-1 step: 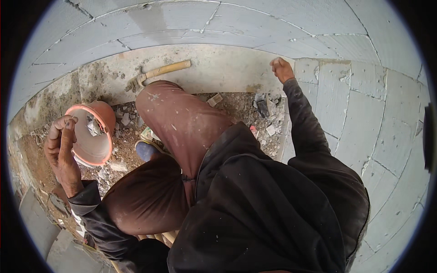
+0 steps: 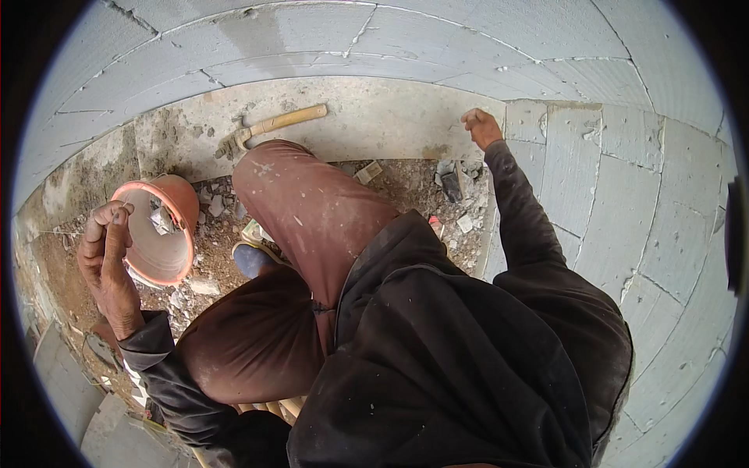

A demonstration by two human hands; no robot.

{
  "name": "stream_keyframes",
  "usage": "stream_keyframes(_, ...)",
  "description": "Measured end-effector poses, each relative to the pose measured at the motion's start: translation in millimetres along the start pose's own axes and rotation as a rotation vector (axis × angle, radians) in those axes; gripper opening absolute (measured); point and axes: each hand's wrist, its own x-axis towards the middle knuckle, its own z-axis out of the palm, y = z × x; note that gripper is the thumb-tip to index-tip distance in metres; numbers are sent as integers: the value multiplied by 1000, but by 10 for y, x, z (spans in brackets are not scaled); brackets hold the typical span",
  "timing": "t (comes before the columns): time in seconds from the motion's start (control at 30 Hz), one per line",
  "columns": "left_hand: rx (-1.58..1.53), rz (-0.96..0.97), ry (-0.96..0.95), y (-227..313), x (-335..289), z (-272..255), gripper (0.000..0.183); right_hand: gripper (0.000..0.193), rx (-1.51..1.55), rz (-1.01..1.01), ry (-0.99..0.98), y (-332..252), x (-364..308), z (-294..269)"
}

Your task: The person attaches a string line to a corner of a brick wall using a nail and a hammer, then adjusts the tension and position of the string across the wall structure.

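Observation:
At the left, my left hand (image 2: pixel 109 261) is raised beside the orange bucket (image 2: pixel 185 204), thumb and forefinger pinched together. A thin pale string (image 2: pixel 58 232) runs in from the left to this hand, and a small white bit shows at the fingertips. My right hand (image 2: pixel 484 129) is over the right end of the concrete ledge, close to the block walls' corner. Its fingers are curled together, and what they hold, if anything, is too small to make out. On the ledge lies a hammer (image 2: pixel 287 119) with a wooden handle, just beyond my knee.
Grey block walls (image 2: pixel 421 31) stand ahead and along the right (image 2: pixel 573 164). The concrete ledge (image 2: pixel 382 117) runs along the far wall's foot. Broken rubble (image 2: pixel 464 207) covers the ground around my blue shoe (image 2: pixel 251 260). The bucket lies tipped, its mouth facing left.
My right hand has come very slightly nearer, and its fingers reach a little further left. The left hand has hardly moved.

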Motion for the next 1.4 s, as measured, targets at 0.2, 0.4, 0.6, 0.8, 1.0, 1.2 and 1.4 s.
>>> stream_keyframes(0.2,-24,7,-1,-80,-35,-30,16,17,-333,-284,-114,-82,-814,1287)
stream_keyframes(0.4,8,19,46,-22,-69,16,16,26,-377,-437,-211,-486,-710,2405)
stream_keyframes(0.6,14,44,38,-20,-61,31,16,22,-645,-424,-358,-299,-392,2687)
stream_keyframes(0.8,-6,37,41,-27,-56,-28,15,21,-332,-273,-568,-250,-322,2306)
stream_keyframes(1.0,13,25,58,2,-18,80,15,18,-292,-502,-370,-453,-491,2382)
stream_keyframes(1.2,31,42,61,23,-26,83,16,17,-647,-389,-501,-397,-434,2769)
stream_keyframes(1.4,-5,7,68,-7,-52,14,15,10,-303,-239,-564,-222,-417,2496)
